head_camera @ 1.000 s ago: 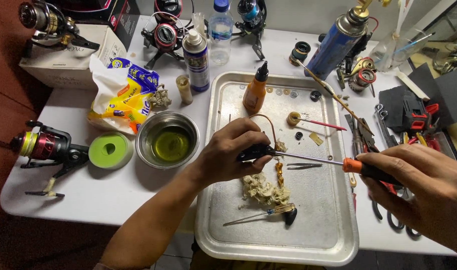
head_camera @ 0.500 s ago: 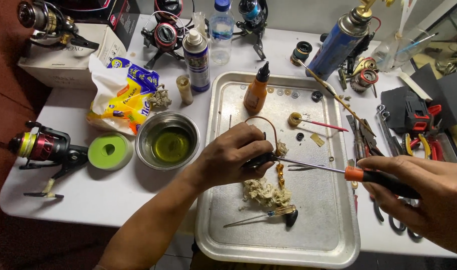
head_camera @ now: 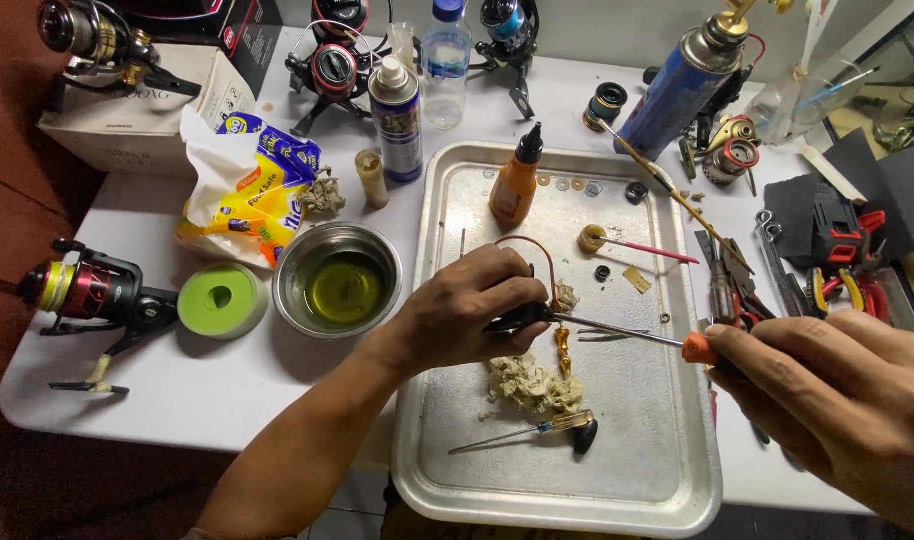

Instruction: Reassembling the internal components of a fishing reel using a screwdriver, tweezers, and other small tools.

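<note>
**Small dark part pinched over the tray, screwdriver tip on it**

Nearest you, your right hand (head_camera: 837, 400) has its fingers wrapped shut around the orange-collared handle of a thin screwdriver (head_camera: 627, 332), whose shaft runs leftward across the metal tray (head_camera: 667, 480). Just beyond, your left hand (head_camera: 467, 315) has its fingers clamped together on a small dark part (head_camera: 522, 318) held a little above the tray's middle; the screwdriver tip meets it there. A thin copper-coloured wire loop (head_camera: 537, 250) arches up from behind your fingers.

The part looks light, hard and probably oily, so it may slip; pinch it by its sides, close to where the tip bears, and keep the pressure in line with the shaft. The thin shaft will likely flex if you lean sideways.

Below the part lie a wad of pale tissue (head_camera: 527, 382), a small brass piece (head_camera: 562, 345) and a second small screwdriver (head_camera: 522, 435). Farther up the tray stands an orange dropper bottle (head_camera: 515, 182). Left of the tray, on the desk (head_camera: 177, 380), sit a steel bowl of yellowish liquid (head_camera: 339, 280), a green roll (head_camera: 222, 300) and a red fishing reel (head_camera: 87, 295).
</note>
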